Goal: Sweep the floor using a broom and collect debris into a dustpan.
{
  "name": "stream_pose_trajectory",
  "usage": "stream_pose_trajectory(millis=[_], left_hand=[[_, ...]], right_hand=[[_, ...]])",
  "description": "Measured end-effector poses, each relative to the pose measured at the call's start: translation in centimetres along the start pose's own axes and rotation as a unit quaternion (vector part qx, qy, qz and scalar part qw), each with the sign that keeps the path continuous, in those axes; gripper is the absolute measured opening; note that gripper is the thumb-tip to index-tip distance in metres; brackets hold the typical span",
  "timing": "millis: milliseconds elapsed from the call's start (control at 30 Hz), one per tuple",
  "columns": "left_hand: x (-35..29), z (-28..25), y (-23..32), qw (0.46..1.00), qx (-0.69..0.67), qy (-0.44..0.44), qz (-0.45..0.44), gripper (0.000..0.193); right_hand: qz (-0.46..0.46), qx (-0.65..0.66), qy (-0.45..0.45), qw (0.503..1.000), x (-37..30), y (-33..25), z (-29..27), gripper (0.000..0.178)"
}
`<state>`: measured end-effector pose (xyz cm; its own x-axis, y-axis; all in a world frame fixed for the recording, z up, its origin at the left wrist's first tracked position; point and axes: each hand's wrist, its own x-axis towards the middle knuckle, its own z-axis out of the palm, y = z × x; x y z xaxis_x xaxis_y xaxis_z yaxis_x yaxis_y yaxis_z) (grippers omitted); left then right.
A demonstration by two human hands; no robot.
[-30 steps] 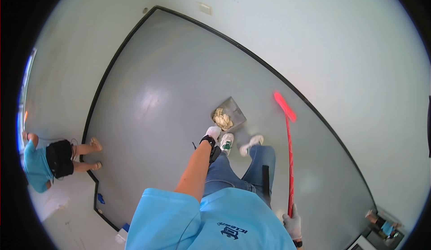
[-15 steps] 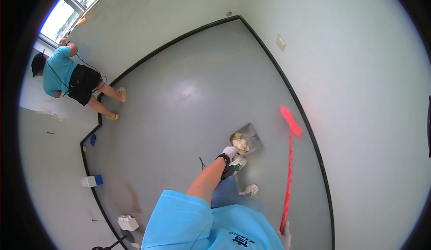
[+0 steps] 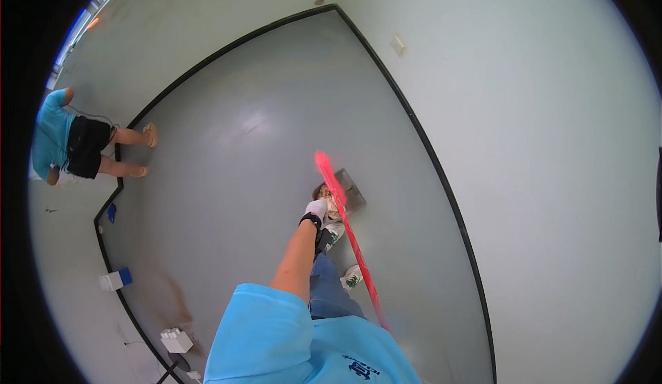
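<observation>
My left hand (image 3: 316, 209), in a white glove with a black band at the wrist, is closed at the near left side of a grey dustpan (image 3: 353, 189). It seems to grip the dustpan's handle, which is mostly hidden by the hand and arm. Crumpled pale waste (image 3: 333, 211) lies in the pan. A red broom (image 3: 358, 254) slants across the picture, its head above and partly covering the pan; whether they touch cannot be told. The pole runs down to my blue shirt, where its lower end is hidden. My right hand is out of sight.
A person (image 3: 86, 142) in a blue shirt and black shorts stands by the far left wall. A blue object (image 3: 112, 213), a white-and-blue box (image 3: 114, 280) and a white block-shaped thing (image 3: 176, 340) lie along the left wall. Black skirting (image 3: 441, 166) edges the grey floor.
The broom has swung left from beside the right wall to over the dustpan. My right hand, seen on the pole before, has left the view. The whole scene has shifted left.
</observation>
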<state>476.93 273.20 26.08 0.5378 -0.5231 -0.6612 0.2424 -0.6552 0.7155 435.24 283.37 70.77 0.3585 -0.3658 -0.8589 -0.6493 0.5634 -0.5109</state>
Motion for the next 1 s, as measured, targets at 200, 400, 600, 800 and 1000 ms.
stream_pose_trajectory(millis=[200, 400, 600, 800, 1000], left_hand=[[-4.8, 0.6, -2.8, 0.998, -0.049, -0.042, 0.005, 0.021], [-13.0, 0.7, -2.5, 0.950, -0.245, 0.027, -0.192, 0.015], [-13.1, 2.1, -3.4, 0.931, -0.312, 0.028, -0.184, 0.021], [-8.9, 5.8, -6.7, 0.975, -0.188, 0.054, -0.109, 0.016], [-14.3, 6.3, 0.2, 0.938, -0.307, 0.076, -0.141, 0.022]], right_hand=[[-0.110, -0.075, 0.052, 0.990, 6.3, 3.8, -3.2, 0.047], [-0.027, -0.332, 0.158, 0.930, 17.9, 4.3, -5.2, 0.056], [-0.064, -0.415, 0.176, 0.891, 21.5, 1.8, -4.8, 0.056], [-0.072, -0.330, 0.047, 0.940, 14.2, 8.8, -8.7, 0.054], [-0.104, -0.091, -0.025, 0.990, 2.4, 6.0, -11.0, 0.044]])
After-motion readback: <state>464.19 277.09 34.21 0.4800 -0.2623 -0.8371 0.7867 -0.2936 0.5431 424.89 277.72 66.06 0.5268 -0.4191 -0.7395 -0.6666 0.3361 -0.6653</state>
